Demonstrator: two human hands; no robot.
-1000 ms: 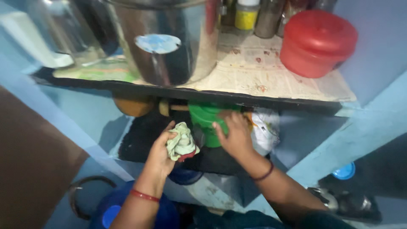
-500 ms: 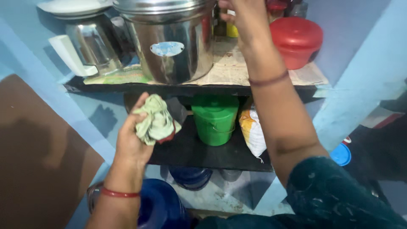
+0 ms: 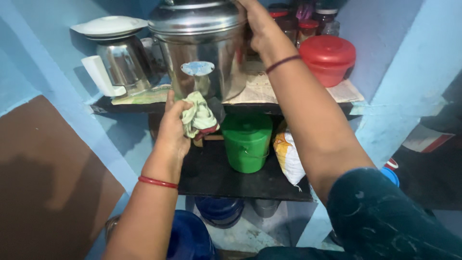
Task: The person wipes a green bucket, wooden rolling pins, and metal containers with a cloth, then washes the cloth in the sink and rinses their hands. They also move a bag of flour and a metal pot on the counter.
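two hands are working at a blue-walled shelf unit in the head view, and both are busy. left hand is gripping a crumpled pale green cloth, fingers curled closed around it, and the cloth is hanging just below the front edge of the upper shelf, right under the big steel drum. right hand is reaching up high, fingers wrapping the drum's right side near its lid rim, though exactly how tight they are closing i cannot tell since the fingertips are running out of sight behind the steel. that drum is standing on newspaper lining the upper shelf, a steel kettle with a white handle is sitting to its left with a white plate resting on top, and a red lidded container is sitting to its right, well apart. down on the lower dark shelf a green bucket with a lid is standing upright, a white-and-orange bag leaning just beside it. blue tubs are showing underneath.
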